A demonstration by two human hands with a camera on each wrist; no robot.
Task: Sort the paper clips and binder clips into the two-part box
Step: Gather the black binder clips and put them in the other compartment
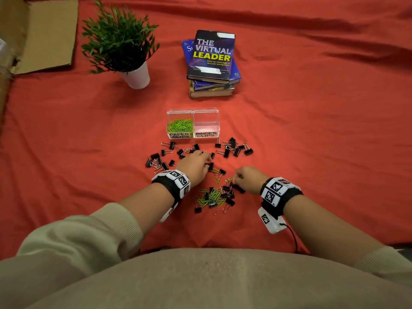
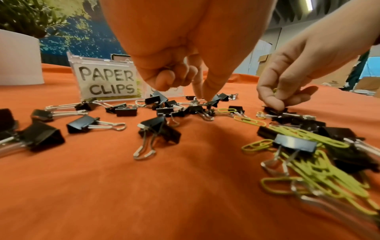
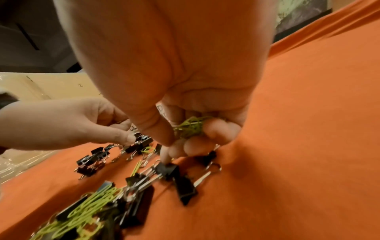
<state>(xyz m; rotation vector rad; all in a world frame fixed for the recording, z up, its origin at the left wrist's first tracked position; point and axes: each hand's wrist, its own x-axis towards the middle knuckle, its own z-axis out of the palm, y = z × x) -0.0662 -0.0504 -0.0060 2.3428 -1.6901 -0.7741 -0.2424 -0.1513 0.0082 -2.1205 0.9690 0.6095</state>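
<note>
The clear two-part box point(image 1: 219, 121) stands beyond the clips. Its left part, labelled PAPER CLIPS point(image 2: 107, 82), holds green paper clips point(image 1: 180, 126); the BINDER CLIPS part point(image 1: 206, 124) looks empty. Black binder clips point(image 1: 163, 152) lie scattered on the cloth. A mixed heap of green paper clips point(image 1: 211, 195) and binder clips lies near me. My left hand point(image 1: 206, 162) reaches down and pinches a black binder clip point(image 3: 140, 138) with thumb and fingertips. My right hand point(image 3: 170, 151) holds a bunch of green paper clips point(image 3: 191, 128) in its curled fingers, fingertips touching a binder clip point(image 3: 167, 169).
A potted plant in a white pot point(image 1: 138, 76) stands at the back left. A stack of books point(image 1: 211, 63) sits behind the box. Flat cardboard point(image 1: 44, 34) lies at the far left. Red cloth point(image 1: 312, 130) covers the whole surface.
</note>
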